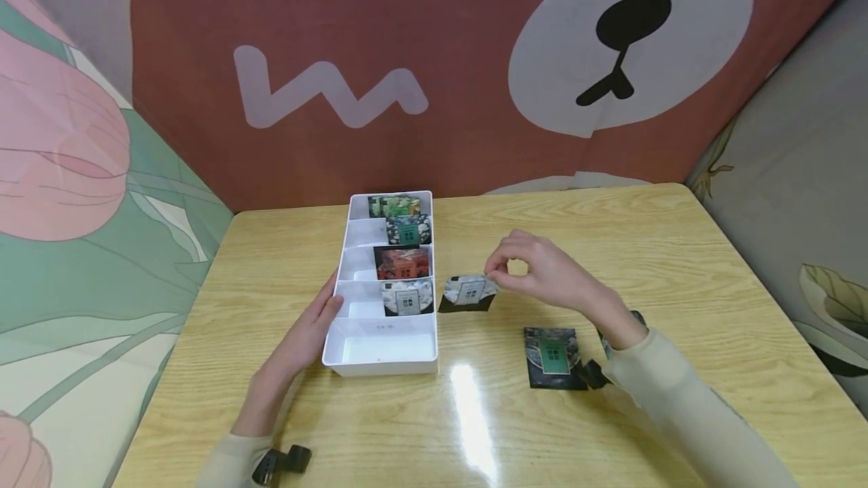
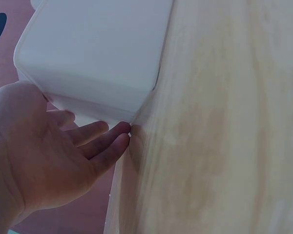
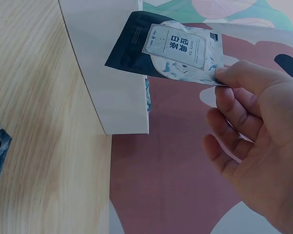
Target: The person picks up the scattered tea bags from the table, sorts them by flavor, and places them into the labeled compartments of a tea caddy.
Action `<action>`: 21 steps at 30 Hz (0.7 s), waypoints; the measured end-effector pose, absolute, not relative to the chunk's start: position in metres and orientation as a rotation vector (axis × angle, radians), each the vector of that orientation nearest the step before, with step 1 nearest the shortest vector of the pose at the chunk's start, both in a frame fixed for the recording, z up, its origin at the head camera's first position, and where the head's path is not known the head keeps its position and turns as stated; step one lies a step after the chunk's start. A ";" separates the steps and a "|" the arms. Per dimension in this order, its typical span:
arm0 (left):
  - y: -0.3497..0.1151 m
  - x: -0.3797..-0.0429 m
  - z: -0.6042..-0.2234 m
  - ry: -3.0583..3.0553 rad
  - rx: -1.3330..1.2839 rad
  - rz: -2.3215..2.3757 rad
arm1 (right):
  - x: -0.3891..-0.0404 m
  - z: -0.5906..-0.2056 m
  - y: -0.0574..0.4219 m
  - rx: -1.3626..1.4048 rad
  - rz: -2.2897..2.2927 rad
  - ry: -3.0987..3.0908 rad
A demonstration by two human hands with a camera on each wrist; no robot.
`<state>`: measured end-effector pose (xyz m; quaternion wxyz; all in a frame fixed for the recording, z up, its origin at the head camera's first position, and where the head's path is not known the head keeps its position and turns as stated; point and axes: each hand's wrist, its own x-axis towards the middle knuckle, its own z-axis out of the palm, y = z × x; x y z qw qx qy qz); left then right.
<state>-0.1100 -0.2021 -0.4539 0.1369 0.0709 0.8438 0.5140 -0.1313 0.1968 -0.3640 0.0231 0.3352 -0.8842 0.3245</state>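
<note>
By a top corner, my right hand point(image 1: 539, 269) pinches a white-and-black tea sachet point(image 3: 178, 48) between thumb and fingertips. The sachet is held just right of the white divided box point(image 1: 380, 341), and its label reads "WHITE TEA". My left hand point(image 1: 308, 333) rests against the box's left side, its thumb at the rim. In the left wrist view its fingers lie loosely extended along the outer wall. The box holds green sachets point(image 1: 395, 206), a dark green-labelled sachet point(image 1: 409, 232), red sachets point(image 1: 403, 263) and white sachets point(image 1: 407, 298) in separate compartments.
A dark sachet with a green label point(image 1: 552, 356) lies on the wooden table point(image 1: 380, 428), beneath the right forearm. Behind the table hangs a brown printed cloth point(image 1: 461, 149). Flowered cloths flank it on both sides.
</note>
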 end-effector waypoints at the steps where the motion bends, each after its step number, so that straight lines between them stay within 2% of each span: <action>1: -0.202 -0.110 -0.454 2.442 0.207 1.490 | -0.131 -0.363 0.196 1.038 1.000 -2.736; 21: -0.204 -0.111 -0.456 2.455 0.204 1.472 | -0.139 -0.339 0.169 1.091 0.969 -2.689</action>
